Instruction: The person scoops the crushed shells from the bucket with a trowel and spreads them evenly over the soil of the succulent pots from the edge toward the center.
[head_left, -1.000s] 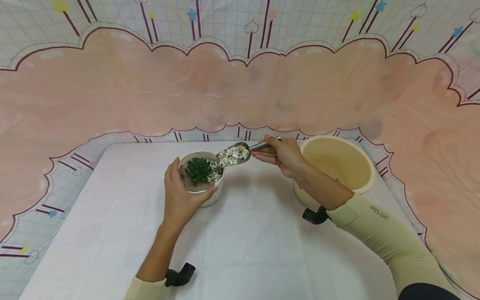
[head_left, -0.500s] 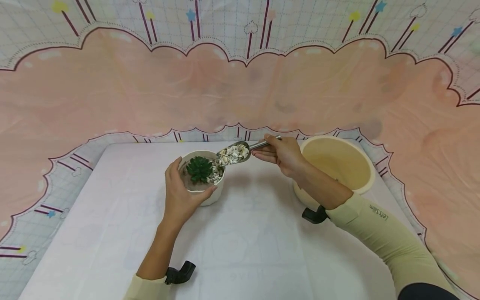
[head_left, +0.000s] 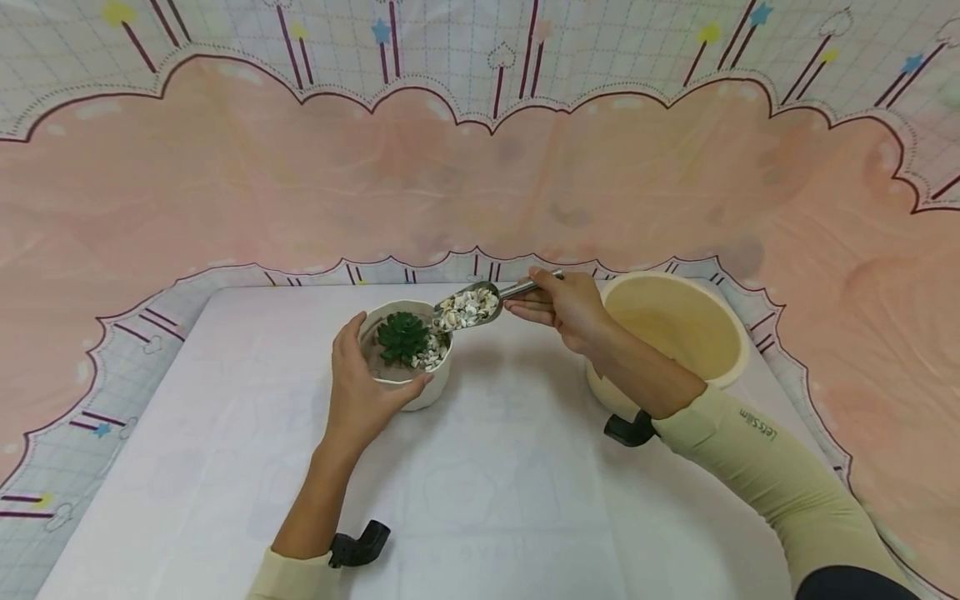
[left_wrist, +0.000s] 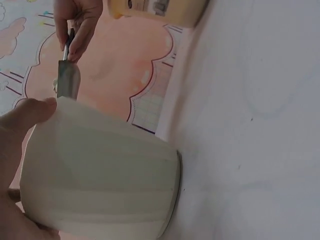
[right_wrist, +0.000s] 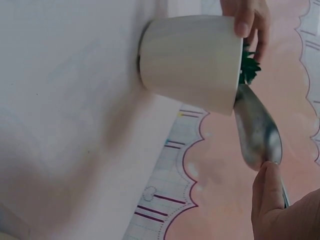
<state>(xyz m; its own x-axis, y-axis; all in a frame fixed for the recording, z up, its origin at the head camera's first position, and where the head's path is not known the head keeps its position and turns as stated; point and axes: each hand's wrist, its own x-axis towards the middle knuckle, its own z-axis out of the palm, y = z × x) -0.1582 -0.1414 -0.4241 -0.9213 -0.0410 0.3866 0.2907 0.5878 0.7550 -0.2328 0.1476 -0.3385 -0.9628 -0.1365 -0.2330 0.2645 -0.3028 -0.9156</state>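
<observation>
My left hand (head_left: 363,400) grips the rim of a white flowerpot (head_left: 429,396), thumb on the near side and fingers on the far left. Inside the pot stands a green succulent (head_left: 402,337) in greyish soil, with pale stone chips (head_left: 431,353) along its right side. My right hand (head_left: 570,310) holds a metal scoop (right_wrist: 260,132) by its handle. The scoop carries a heap of similar chips (head_left: 467,309), and its tip lies over the pot's right rim. In the left wrist view the pot wall (left_wrist: 105,165) hides the plant.
A large cream tub (head_left: 738,346) stands on the right of the white table (head_left: 495,500), partly behind my right forearm; its visible inner wall is yellowish. Behind the table hangs a peach and white patterned cloth (head_left: 420,183).
The flowerpot, held in my left hand, has shifted very slightly to the right. The scoop and my right hand stay almost in place, with the chip heap looking much the same.
</observation>
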